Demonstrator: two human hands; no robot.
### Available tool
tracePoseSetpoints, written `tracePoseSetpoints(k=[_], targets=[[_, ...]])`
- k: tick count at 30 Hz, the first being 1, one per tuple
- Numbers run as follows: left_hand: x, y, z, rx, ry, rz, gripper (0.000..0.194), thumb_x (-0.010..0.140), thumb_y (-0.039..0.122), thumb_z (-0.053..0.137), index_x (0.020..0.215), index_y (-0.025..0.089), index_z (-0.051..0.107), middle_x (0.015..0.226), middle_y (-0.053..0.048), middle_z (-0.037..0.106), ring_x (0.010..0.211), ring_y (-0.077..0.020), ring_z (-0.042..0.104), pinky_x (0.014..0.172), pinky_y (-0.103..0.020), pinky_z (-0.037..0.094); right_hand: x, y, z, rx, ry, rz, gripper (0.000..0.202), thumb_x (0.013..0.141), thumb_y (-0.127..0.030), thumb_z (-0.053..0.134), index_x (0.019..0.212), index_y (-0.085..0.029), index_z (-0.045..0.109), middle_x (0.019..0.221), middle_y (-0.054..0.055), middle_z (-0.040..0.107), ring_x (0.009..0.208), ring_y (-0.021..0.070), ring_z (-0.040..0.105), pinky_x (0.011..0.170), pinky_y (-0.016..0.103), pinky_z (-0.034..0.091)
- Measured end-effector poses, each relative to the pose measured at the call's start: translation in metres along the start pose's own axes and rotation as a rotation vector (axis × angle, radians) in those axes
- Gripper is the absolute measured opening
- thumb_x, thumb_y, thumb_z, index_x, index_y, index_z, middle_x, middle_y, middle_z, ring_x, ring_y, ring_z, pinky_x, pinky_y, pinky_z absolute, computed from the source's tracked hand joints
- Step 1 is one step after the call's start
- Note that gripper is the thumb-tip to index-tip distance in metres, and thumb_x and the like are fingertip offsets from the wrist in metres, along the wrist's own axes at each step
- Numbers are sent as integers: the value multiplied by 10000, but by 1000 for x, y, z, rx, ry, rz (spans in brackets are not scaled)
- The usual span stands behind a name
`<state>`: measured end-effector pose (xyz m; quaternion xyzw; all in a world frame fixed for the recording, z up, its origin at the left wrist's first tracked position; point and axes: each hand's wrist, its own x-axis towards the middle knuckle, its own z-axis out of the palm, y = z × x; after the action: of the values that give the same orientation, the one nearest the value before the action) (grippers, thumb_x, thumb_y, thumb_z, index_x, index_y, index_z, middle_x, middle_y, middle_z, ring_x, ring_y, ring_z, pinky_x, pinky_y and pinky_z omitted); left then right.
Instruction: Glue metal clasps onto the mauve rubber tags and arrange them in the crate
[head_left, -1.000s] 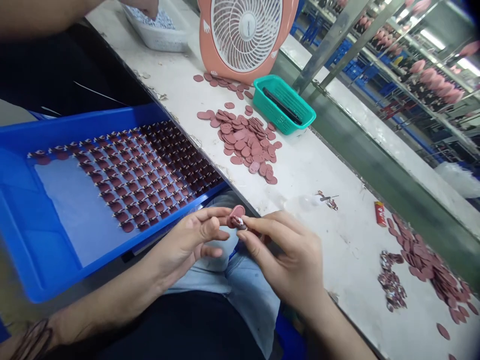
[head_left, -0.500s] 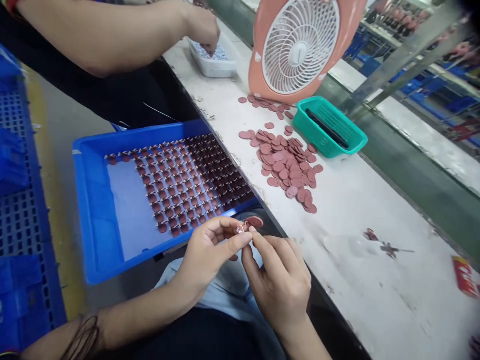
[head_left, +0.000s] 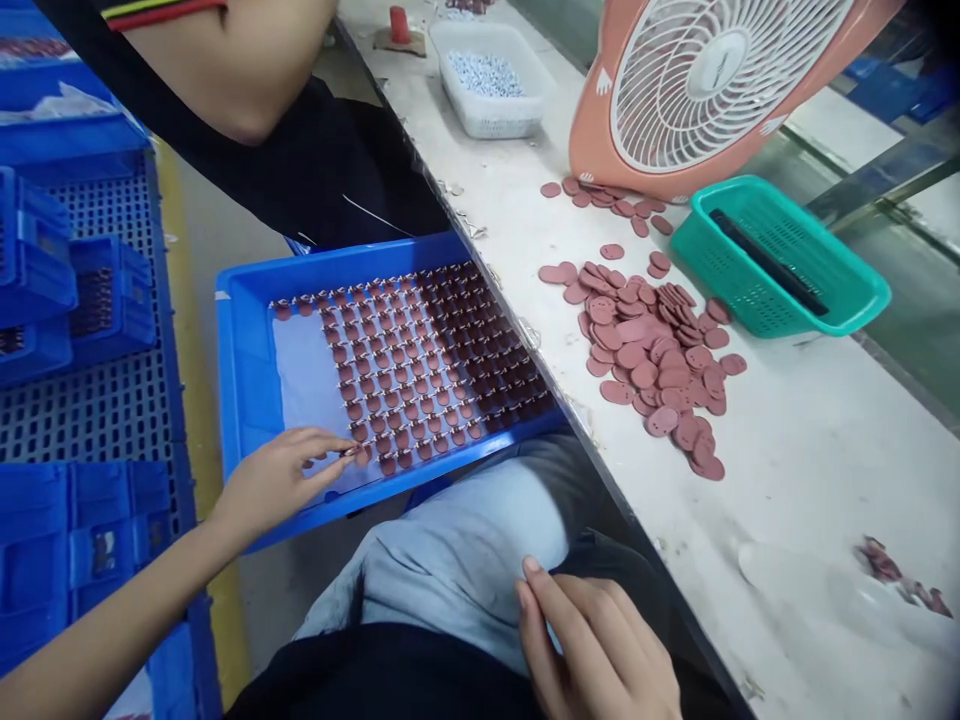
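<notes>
My left hand [head_left: 281, 482] reaches over the blue tray [head_left: 244, 385] and pinches a small reddish-brown oval piece [head_left: 362, 456] at the near left end of the rows. Similar pieces [head_left: 403, 438], each with a small shiny part at its top, fill the tray in rows on a white sheet [head_left: 300, 365]. Above my lap is my right hand [head_left: 600, 645], its thumb and index fingertips close together, with nothing visible between them. Nearest to it is my light blue trouser leg [head_left: 480, 530].
A pile of loose reddish-brown ovals [head_left: 652, 350] lies on the white table [head_left: 675, 560]. Behind it stand a green basket [head_left: 780, 255] holding a dark bar, a pink fan [head_left: 592, 130] and a white tub [head_left: 495, 120]. A co-worker's arm [head_left: 247, 60] is at upper left; blue crates [head_left: 112, 290] stand left.
My hands have parted. The left moved from above my lap to the tray with the oval piece; the right moved down. The co-worker's hand has left the white tub, and the view has shifted.
</notes>
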<state>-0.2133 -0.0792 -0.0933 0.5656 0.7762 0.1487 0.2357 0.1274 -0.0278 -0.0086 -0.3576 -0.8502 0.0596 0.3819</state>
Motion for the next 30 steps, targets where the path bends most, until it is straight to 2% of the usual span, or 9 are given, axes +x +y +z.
tracePoseSetpoints(k=[4,11,19,25,30], targets=[[6,-11,15,84,-179,18,391,911,507,532,1009,272,829,1091,-67,795,1074,-319,696,846,-376,559,-1,4,2,8,-8,-13,95,877,-26,735,945,-91,725,678,58,699,545,130,616,495,279,491],[17,-13,24,177,-316,-7,398,916,430,501,1084,259,819,1191,-76,774,1097,-331,705,820,-377,562,-3,8,1,-3,-16,1,100,888,-34,726,958,-105,720,703,63,718,554,135,633,506,276,512],[23,-7,26,205,-386,-14,388,925,423,493,1119,290,803,1235,-36,763,1097,-300,715,842,-348,542,-5,13,-4,-7,-25,7,120,896,-38,717,980,-123,717,725,57,722,567,136,638,524,274,515],[25,0,19,223,-392,-36,396,920,455,505,1152,294,784,1272,-36,745,1115,-298,700,813,-340,522,-7,14,-7,-20,-29,14,121,888,-34,727,983,-107,712,742,71,717,597,146,639,534,284,505],[32,12,20,233,-379,-59,396,921,487,509,1134,280,770,1141,-54,772,1005,-288,717,730,-331,489,-10,14,-9,-17,6,33,118,883,-23,725,964,-109,713,738,74,709,604,146,636,540,281,501]])
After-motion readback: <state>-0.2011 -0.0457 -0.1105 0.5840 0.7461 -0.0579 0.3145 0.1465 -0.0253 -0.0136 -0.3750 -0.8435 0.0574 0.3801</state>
